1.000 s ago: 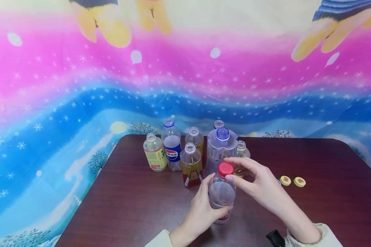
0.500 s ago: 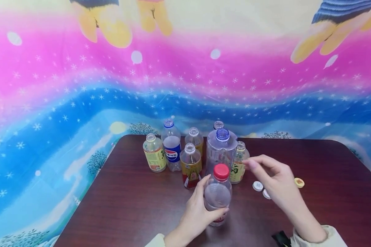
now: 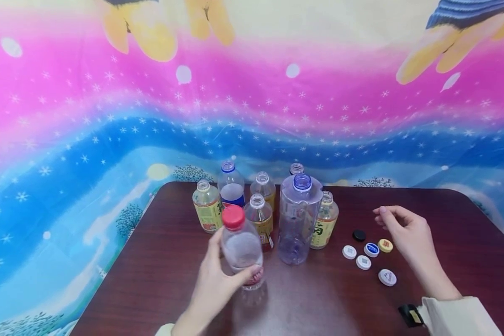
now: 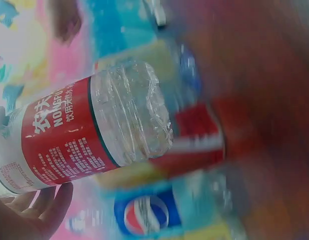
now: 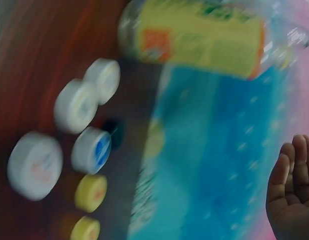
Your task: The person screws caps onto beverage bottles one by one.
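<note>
My left hand grips a clear plastic water bottle with a red cap on its neck. In the left wrist view the water bottle shows its red label, with fingers wrapped around its upper part. Its base looks lifted off the table. My right hand hovers at the right with loosely bent fingers and nothing in them. Below and left of it lie several loose caps: a black cap, a blue-topped cap, a yellow cap and white caps, among them a larger white cap.
Several uncapped bottles stand at the table's back: a cola bottle, a large purplish bottle, a yellow-labelled bottle and another at far left. A printed cloth hangs behind the brown table.
The right hand has let go of the red cap and drawn away to the right. The left hand has carried the water bottle leftward, in front of the other bottles.
</note>
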`<state>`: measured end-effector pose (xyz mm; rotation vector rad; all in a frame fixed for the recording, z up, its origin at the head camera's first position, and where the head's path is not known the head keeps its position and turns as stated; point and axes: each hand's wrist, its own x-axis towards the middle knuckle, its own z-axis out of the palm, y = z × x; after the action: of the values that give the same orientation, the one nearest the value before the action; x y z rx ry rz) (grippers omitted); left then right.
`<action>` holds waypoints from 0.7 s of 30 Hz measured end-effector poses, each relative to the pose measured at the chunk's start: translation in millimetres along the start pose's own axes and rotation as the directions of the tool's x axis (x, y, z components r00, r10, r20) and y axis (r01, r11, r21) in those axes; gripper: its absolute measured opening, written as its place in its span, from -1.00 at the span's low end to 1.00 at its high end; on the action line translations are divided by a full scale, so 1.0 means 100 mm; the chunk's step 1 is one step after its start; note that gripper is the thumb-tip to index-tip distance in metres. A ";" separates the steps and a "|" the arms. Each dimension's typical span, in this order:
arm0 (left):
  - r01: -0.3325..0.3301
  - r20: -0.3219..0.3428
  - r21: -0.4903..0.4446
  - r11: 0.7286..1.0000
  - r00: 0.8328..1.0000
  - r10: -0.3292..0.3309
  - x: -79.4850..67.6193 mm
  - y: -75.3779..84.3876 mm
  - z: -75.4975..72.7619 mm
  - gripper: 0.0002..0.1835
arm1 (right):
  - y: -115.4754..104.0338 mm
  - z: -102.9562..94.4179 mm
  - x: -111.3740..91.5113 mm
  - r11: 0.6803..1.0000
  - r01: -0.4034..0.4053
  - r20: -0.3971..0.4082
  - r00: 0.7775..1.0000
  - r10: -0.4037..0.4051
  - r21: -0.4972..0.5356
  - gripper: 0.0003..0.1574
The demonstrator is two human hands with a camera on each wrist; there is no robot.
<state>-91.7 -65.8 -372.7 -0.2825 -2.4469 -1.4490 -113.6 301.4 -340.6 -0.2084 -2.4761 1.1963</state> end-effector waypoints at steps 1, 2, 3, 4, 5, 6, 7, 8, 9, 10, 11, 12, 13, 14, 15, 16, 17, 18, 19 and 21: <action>0.003 -0.021 0.001 1.000 1.000 -0.003 0.03 -0.02 -0.06 0.02 | 0.08 -0.02 0.03 0.999 -0.023 0.003 1.000 0.023 -0.029 -0.57; 0.004 -0.042 0.006 1.000 0.999 -0.004 0.05 -0.04 -0.11 0.02 | 0.15 -0.04 0.05 0.997 -0.044 0.006 0.999 0.044 -0.061 -0.52; 0.005 -0.063 0.015 1.000 0.998 -0.004 0.08 -0.07 -0.16 0.03 | 0.22 -0.06 0.07 0.993 -0.066 0.008 0.998 0.067 -0.093 -0.49; 0.007 -0.084 0.022 1.000 0.996 -0.005 0.11 -0.09 -0.21 0.03 | 0.29 -0.08 0.08 0.988 -0.088 0.007 0.996 0.090 -0.125 -0.45; 0.010 -0.106 0.028 1.000 0.994 -0.007 0.14 -0.11 -0.26 0.04 | 0.36 -0.09 0.09 0.982 -0.106 0.001 0.994 0.107 -0.155 -0.44; 0.019 -0.132 0.025 0.999 0.991 -0.016 0.17 -0.13 -0.30 0.03 | 0.43 -0.11 0.10 0.975 -0.126 0.000 0.992 0.128 -0.181 -0.41; 0.032 -0.157 0.025 0.999 0.987 -0.027 0.20 -0.15 -0.35 0.04 | 0.49 -0.13 0.10 0.969 -0.142 0.002 0.989 0.146 -0.202 -0.40; 0.042 -0.183 0.028 0.999 0.982 -0.036 0.23 -0.17 -0.39 0.03 | 0.55 -0.14 0.10 0.962 -0.154 0.002 0.987 0.159 -0.224 -0.39; 0.054 -0.210 0.030 0.998 0.977 -0.046 0.26 -0.19 -0.43 0.02 | 0.60 -0.16 0.09 0.956 -0.169 0.008 0.984 0.176 -0.240 -0.39; 0.063 -0.234 0.027 0.998 0.971 -0.055 0.29 -0.21 -0.46 0.00 | 0.65 -0.17 0.09 0.950 -0.178 0.015 0.982 0.188 -0.256 -0.39; 0.074 -0.255 0.017 0.997 0.964 -0.067 0.31 -0.23 -0.49 -0.01 | 0.70 -0.19 0.09 0.945 -0.186 0.027 0.979 0.200 -0.270 -0.40; 0.087 -0.271 0.009 0.996 0.959 -0.081 0.33 -0.26 -0.52 -0.02 | 0.74 -0.20 0.09 0.939 -0.193 0.041 0.976 0.213 -0.284 -0.41; 0.103 -0.283 0.002 0.995 0.954 -0.098 0.35 -0.28 -0.55 -0.02 | 0.78 -0.21 0.09 0.934 -0.197 0.051 0.974 0.222 -0.297 -0.43; 0.117 -0.293 -0.008 0.993 0.949 -0.114 0.37 -0.30 -0.57 -0.03 | 0.82 -0.23 0.09 0.929 -0.203 0.060 0.971 0.233 -0.311 -0.44; 0.128 -0.302 -0.020 0.992 0.945 -0.128 0.39 -0.33 -0.58 -0.04 | 0.85 -0.24 0.10 0.923 -0.212 0.071 0.966 0.247 -0.320 -0.45; 0.139 -0.309 -0.031 0.990 0.941 -0.142 0.40 -0.36 -0.60 -0.05 | 0.89 -0.25 0.10 0.917 -0.223 0.082 0.961 0.263 -0.332 -0.46; 0.151 -0.315 -0.041 0.988 0.936 -0.156 0.42 -0.38 -0.61 -0.05 | 0.92 -0.25 0.11 0.911 -0.235 0.095 0.955 0.281 -0.340 -0.45; 0.163 -0.322 -0.045 0.986 0.932 -0.169 0.43 -0.41 -0.62 -0.07 | 0.96 -0.26 0.11 0.904 -0.252 0.106 0.947 0.304 -0.345 -0.44; 0.171 -0.330 -0.050 0.984 0.927 -0.178 0.45 -0.45 -0.64 -0.08 | 1.00 -0.26 0.12 0.897 -0.269 0.119 0.937 0.327 -0.349 -0.42; 0.182 -0.346 -0.054 0.982 0.919 -0.190 0.48 -0.51 -0.65 -0.09 | 1.07 -0.27 0.13 0.882 -0.299 0.148 0.916 0.372 -0.364 -0.37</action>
<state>-143.7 -146.2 -368.9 0.1980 -2.2141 -1.4535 -118.0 391.9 -405.3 -0.6625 -2.9152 0.9486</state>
